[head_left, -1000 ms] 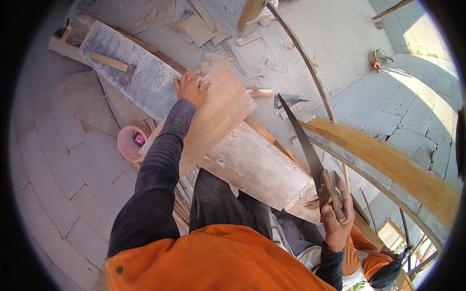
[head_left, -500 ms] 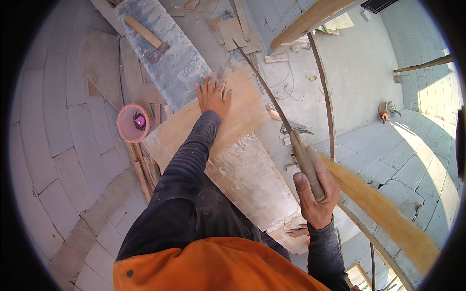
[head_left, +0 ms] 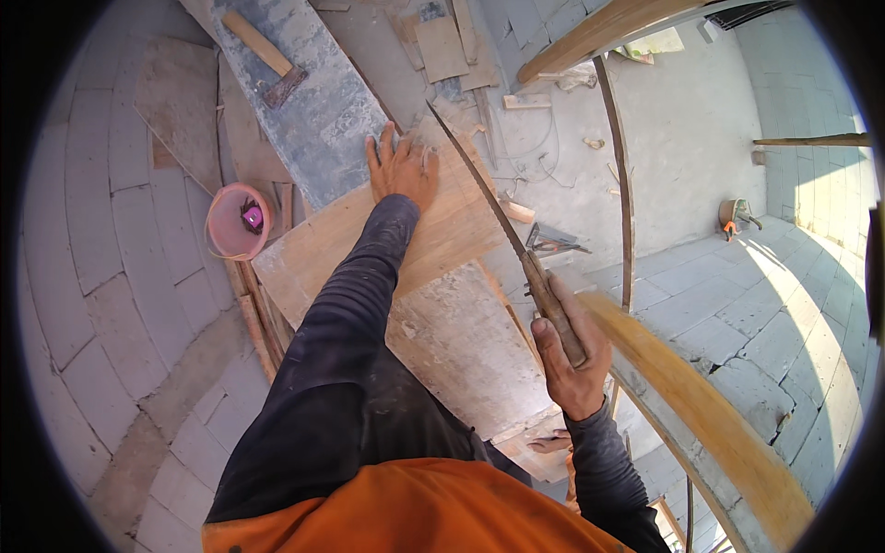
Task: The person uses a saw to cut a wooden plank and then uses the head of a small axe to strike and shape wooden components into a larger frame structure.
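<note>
Along the right edge of the board, the handsaw now points edge-on, swung in from well apart, so it seems within reach of the wood. Fingers of the right hand wrap its handle; those of the left hand are spread flat on the tan, grained board, lying across a stained plank.

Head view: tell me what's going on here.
A person presses the left hand flat on a pale wooden board, which lies across a longer, mottled plank. The right hand grips a handsaw by its handle, the blade pointing away beside the board's right edge; whether it touches is unclear. A hatchet lies on the plank's far part.
</note>
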Available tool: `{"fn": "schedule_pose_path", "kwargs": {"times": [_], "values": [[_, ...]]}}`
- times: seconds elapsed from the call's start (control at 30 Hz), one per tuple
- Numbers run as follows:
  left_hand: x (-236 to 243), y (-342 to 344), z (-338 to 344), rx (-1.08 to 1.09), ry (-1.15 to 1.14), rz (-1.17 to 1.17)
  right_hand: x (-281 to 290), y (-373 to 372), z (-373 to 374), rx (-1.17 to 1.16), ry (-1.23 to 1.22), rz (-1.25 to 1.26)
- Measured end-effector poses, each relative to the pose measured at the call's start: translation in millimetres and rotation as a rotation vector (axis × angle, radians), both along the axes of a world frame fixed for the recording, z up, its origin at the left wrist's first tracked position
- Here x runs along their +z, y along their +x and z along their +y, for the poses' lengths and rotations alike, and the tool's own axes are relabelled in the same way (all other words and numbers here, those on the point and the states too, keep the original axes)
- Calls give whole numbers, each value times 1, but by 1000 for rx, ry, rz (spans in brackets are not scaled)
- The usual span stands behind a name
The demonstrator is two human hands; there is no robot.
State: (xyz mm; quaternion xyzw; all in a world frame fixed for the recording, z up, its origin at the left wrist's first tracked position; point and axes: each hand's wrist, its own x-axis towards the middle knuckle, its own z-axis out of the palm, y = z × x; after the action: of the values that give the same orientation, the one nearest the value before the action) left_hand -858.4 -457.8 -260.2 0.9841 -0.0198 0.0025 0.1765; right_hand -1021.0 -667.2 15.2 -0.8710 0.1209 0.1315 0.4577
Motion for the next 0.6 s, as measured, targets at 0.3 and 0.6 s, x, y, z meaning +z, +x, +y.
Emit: {"fn": "schedule_pose_path", "kwargs": {"times": [0.3,0.6], "values": [[-1,6,-3,57,-44,17,-14,6,4,9,34,37],[4,7,-1,78,-82,98,5,-7,1,18,-18,124]]}}
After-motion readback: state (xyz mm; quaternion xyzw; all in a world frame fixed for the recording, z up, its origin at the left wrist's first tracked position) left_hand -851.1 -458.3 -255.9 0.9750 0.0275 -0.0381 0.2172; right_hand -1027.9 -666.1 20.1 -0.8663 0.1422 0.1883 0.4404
